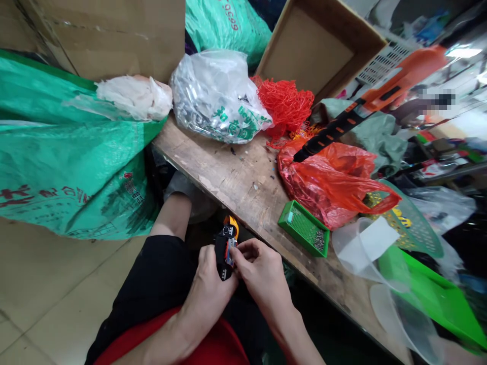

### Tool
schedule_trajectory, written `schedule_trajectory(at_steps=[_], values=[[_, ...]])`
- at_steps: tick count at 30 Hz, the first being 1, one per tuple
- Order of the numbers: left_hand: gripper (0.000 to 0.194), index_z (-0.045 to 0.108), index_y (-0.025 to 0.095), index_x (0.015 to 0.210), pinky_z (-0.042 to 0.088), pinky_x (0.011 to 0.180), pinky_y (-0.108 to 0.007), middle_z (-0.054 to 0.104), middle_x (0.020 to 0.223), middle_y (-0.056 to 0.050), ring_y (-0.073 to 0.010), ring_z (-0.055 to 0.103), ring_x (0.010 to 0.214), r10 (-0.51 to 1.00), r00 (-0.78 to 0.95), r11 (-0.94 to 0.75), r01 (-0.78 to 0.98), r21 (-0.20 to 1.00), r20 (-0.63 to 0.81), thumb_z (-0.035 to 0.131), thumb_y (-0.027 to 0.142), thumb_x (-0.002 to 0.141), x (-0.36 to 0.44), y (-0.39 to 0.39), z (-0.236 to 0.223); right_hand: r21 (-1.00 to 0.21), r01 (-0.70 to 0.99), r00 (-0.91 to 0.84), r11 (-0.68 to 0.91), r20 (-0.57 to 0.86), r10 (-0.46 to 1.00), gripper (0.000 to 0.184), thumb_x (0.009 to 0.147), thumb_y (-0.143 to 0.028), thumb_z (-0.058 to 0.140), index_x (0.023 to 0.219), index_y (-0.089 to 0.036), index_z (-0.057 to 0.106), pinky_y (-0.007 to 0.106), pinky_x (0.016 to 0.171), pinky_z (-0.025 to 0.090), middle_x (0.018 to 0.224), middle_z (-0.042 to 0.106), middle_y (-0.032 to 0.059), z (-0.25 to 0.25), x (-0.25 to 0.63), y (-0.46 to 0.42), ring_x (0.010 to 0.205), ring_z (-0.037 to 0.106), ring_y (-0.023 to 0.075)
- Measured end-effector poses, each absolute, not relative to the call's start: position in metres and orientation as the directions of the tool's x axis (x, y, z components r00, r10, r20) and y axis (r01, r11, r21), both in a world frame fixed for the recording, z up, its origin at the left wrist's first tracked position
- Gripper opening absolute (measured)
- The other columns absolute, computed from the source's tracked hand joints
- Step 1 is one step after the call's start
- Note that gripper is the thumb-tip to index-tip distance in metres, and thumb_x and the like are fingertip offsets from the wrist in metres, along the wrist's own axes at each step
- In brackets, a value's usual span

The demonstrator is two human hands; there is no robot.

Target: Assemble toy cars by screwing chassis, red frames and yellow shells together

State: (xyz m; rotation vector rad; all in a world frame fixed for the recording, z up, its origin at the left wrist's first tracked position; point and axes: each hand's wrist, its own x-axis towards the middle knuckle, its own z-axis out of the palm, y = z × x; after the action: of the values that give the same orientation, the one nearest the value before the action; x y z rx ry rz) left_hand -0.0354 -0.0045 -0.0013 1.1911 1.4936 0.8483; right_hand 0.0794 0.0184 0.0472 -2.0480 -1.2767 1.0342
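Observation:
Above my lap, just off the table's front edge, is a small black and orange toy vehicle [220, 249] with white marks. It looks tilted, with its orange end away from me. My left hand [213, 276] is closed round its near side. The thumb and fingers of my right hand [256, 266] pinch at a silvery and red part on the toy's right side. My fingertips hide much of that part, so I cannot tell whether it is loose. On the table, to the right of my hands, a green tray [299, 215] holds small metal pieces, probably screws.
A wooden table [236, 177] bears a clear bag [213, 101], red netting [285, 101], a red plastic bag [327, 182] and clear tubs [350, 246]. An orange and black stick-shaped tool [369, 101] reaches over the red bag. Green sacks [68, 167] and cardboard boxes [122, 35] crowd the left.

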Motion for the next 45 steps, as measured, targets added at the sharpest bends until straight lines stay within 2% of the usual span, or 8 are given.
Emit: schedule_trajectory(at_steps=[7, 16, 19, 24, 30, 34, 40, 45], values=[[0.021, 0.052, 0.023, 0.092, 0.055, 0.079, -0.043, 0.055, 0.095, -0.005, -0.0247, 0.063, 0.086, 0.963, 0.001, 0.264, 0.228, 0.937, -0.271, 0.062, 0.039, 0.084, -0.033, -0.005, 0.001, -0.732, 0.514, 0.274, -0.447, -0.354, 0.894, 0.028, 0.08, -0.047, 0.068, 0.068, -0.021, 0.065, 0.028, 0.05, 0.045, 0.06, 0.068, 0.0035, 0.043, 0.078, 0.018, 0.053, 0.062, 0.0183], [0.02, 0.052, 0.023, 0.091, 0.055, 0.079, -0.043, 0.054, 0.094, -0.005, -0.0246, 0.063, 0.085, 0.956, -0.006, 0.287, 0.218, 0.933, -0.293, 0.061, 0.036, 0.081, -0.031, -0.009, -0.003, -0.659, 0.596, 0.281, -0.458, -0.364, 0.888, 0.029, 0.08, -0.047, 0.069, 0.067, -0.022, 0.064, 0.03, 0.058, 0.044, 0.062, 0.066, 0.0018, 0.042, 0.083, 0.018, 0.059, 0.06, 0.0182], [0.018, 0.052, 0.023, 0.092, 0.055, 0.081, -0.043, 0.055, 0.095, -0.005, -0.0252, 0.063, 0.088, 0.956, -0.029, 0.292, 0.235, 0.927, -0.293, 0.061, 0.031, 0.079, -0.03, -0.009, -0.003, -0.708, 0.509, 0.311, -0.49, -0.38, 0.871, 0.031, 0.071, -0.048, 0.078, 0.08, -0.021, 0.065, 0.031, 0.061, 0.049, 0.069, 0.066, 0.001, 0.038, 0.089, 0.02, 0.064, 0.061, 0.0182], [0.018, 0.053, 0.023, 0.094, 0.055, 0.08, -0.043, 0.057, 0.094, -0.005, -0.0251, 0.064, 0.088, 0.96, -0.071, 0.279, 0.249, 0.927, -0.27, 0.062, 0.025, 0.078, -0.03, -0.009, 0.002, -0.816, 0.17, 0.219, -0.553, -0.516, 0.828, 0.066, 0.056, -0.045, 0.09, 0.11, -0.017, 0.063, 0.033, 0.068, 0.056, 0.093, 0.072, 0.0065, 0.031, 0.096, 0.023, 0.079, 0.068, 0.0213], [0.028, 0.056, 0.022, 0.1, 0.056, 0.083, -0.043, 0.061, 0.097, -0.005, -0.0258, 0.066, 0.093, 0.965, -0.056, 0.263, 0.209, 0.942, -0.257, 0.067, 0.024, 0.074, -0.033, -0.013, 0.01, -0.816, -0.132, -0.063, -0.563, -0.56, 0.826, 0.085, 0.059, -0.039, 0.094, 0.134, -0.019, 0.059, 0.039, 0.091, 0.056, 0.115, 0.075, 0.0104, 0.039, 0.1, 0.025, 0.104, 0.071, 0.0251], [0.035, 0.056, 0.023, 0.104, 0.057, 0.085, -0.042, 0.061, 0.101, -0.005, -0.0254, 0.067, 0.096, 0.956, 0.032, 0.28, 0.184, 0.942, -0.291, 0.069, 0.026, 0.072, -0.041, -0.014, 0.016, -0.82, -0.155, -0.099, -0.551, -0.542, 0.834, 0.088, 0.058, -0.035, 0.096, 0.136, -0.021, 0.058, 0.042, 0.092, 0.056, 0.114, 0.075, 0.0097, 0.044, 0.101, 0.026, 0.104, 0.072, 0.0261], [0.03, 0.056, 0.023, 0.109, 0.057, 0.09, -0.042, 0.064, 0.103, -0.005, -0.0248, 0.068, 0.098, 0.926, 0.187, 0.317, 0.092, 0.944, -0.329, 0.063, 0.034, 0.083, -0.052, -0.013, 0.017, -0.804, -0.166, -0.064, -0.571, -0.569, 0.82, 0.093, 0.055, -0.033, 0.096, 0.137, -0.021, 0.054, 0.037, 0.076, 0.059, 0.107, 0.077, 0.0088, 0.044, 0.099, 0.023, 0.091, 0.075, 0.0255], [0.028, 0.062, 0.022, 0.11, 0.057, 0.09, -0.04, 0.068, 0.102, -0.007, -0.0238, 0.069, 0.098, 0.936, 0.171, 0.308, 0.025, 0.951, -0.308, 0.061, 0.041, 0.09, -0.054, -0.016, 0.008, -0.816, -0.148, -0.045, -0.558, -0.558, 0.828, 0.088, 0.056, -0.031, 0.094, 0.134, -0.021, 0.056, 0.038, 0.083, 0.058, 0.104, 0.078, 0.007, 0.044, 0.097, 0.019, 0.092, 0.075, 0.0238]])
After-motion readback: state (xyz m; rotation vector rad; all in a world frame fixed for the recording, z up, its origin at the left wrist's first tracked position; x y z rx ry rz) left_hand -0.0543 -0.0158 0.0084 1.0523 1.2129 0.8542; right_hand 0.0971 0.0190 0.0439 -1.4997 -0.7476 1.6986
